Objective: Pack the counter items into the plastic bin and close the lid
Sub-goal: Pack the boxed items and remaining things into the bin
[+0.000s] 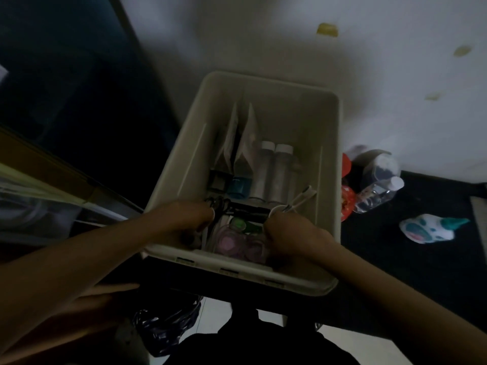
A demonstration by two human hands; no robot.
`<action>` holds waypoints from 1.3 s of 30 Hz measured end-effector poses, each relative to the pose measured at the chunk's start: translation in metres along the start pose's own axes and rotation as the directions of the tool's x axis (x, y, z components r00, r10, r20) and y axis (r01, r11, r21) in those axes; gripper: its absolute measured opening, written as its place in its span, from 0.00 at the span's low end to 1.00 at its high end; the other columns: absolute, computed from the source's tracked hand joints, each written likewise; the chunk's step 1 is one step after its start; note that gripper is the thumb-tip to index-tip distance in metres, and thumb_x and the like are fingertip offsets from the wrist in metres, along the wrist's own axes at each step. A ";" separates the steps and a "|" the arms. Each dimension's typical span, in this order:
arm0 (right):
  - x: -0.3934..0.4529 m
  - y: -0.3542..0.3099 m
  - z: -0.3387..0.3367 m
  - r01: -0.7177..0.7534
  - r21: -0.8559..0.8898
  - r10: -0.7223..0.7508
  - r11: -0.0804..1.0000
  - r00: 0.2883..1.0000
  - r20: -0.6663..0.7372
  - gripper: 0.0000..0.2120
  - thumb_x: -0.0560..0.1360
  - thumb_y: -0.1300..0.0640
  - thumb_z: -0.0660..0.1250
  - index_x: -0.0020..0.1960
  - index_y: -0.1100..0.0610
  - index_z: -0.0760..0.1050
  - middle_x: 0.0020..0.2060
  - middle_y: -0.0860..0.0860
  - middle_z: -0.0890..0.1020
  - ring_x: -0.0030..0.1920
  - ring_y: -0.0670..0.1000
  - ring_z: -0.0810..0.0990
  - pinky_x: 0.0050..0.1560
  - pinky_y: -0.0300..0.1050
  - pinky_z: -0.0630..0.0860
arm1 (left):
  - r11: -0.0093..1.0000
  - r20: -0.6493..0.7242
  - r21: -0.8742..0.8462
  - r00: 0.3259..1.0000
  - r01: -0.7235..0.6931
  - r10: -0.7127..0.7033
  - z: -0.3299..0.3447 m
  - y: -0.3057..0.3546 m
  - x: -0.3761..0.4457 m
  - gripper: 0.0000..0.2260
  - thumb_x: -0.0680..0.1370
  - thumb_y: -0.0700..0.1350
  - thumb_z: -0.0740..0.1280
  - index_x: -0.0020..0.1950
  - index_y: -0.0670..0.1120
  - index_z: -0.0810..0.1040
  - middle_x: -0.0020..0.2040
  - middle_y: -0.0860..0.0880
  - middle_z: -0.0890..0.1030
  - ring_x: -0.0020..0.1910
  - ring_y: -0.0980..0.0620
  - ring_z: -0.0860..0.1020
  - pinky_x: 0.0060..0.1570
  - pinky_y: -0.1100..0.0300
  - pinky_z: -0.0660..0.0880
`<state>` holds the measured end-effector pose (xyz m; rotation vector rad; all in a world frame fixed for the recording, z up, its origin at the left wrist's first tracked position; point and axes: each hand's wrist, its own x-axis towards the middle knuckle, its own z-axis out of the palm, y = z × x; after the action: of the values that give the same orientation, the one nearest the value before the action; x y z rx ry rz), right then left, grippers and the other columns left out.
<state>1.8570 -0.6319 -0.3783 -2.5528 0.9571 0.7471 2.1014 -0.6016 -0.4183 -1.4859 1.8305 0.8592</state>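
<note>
We judge the packing well along but unfinished. The open beige rectangular plastic bin (263,96) already holds flat pale pouches (247,138) standing toward its far left wall, two clear bottles with white caps (274,169) beside them, a small teal box (238,188), and round pink-and-clear pieces (237,243) against its near wall. Our left hand (184,219) curls round a tangle of black cord (218,204) at the bin's near left side; our right hand (290,233) pinches a white cord (297,201) near its right wall. Clear plastic bottles (379,185) and a white-and-teal soft item (427,227) lie on the dark counter (421,259) outside the bin's right wall. No lid shows, so closing remains.
</note>
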 end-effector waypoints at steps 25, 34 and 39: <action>-0.224 0.299 0.119 -0.250 0.816 0.795 0.521 0.490 -0.358 0.12 0.70 0.52 0.76 0.51 0.50 0.77 0.44 0.47 0.80 0.43 0.46 0.80 0.41 0.40 0.77 | 0.785 -0.615 -0.288 0.734 -0.548 0.288 -0.131 0.381 0.078 0.13 0.71 0.46 0.76 0.53 0.50 0.76 0.46 0.53 0.80 0.42 0.59 0.78 0.44 0.61 0.78; -0.183 0.363 0.172 -0.232 0.742 0.661 0.629 0.662 -0.353 0.18 0.68 0.55 0.77 0.57 0.52 0.78 0.53 0.51 0.80 0.52 0.52 0.80 0.52 0.49 0.80 | 0.832 -0.542 -0.411 0.834 -0.373 0.106 -0.112 0.459 0.176 0.31 0.68 0.45 0.78 0.67 0.45 0.69 0.64 0.46 0.73 0.57 0.46 0.77 0.56 0.52 0.76; -0.182 0.365 0.177 -0.207 0.730 0.659 0.652 0.630 -0.410 0.12 0.71 0.60 0.73 0.54 0.52 0.80 0.51 0.51 0.82 0.52 0.53 0.81 0.51 0.50 0.80 | 0.805 -0.563 -0.435 0.820 -0.404 0.107 -0.108 0.468 0.177 0.30 0.68 0.45 0.78 0.66 0.45 0.69 0.65 0.45 0.72 0.60 0.46 0.76 0.58 0.50 0.76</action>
<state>1.4290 -0.7230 -0.4567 -1.9200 1.7784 -0.4300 1.6037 -0.7179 -0.4483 -1.9851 2.3659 1.2948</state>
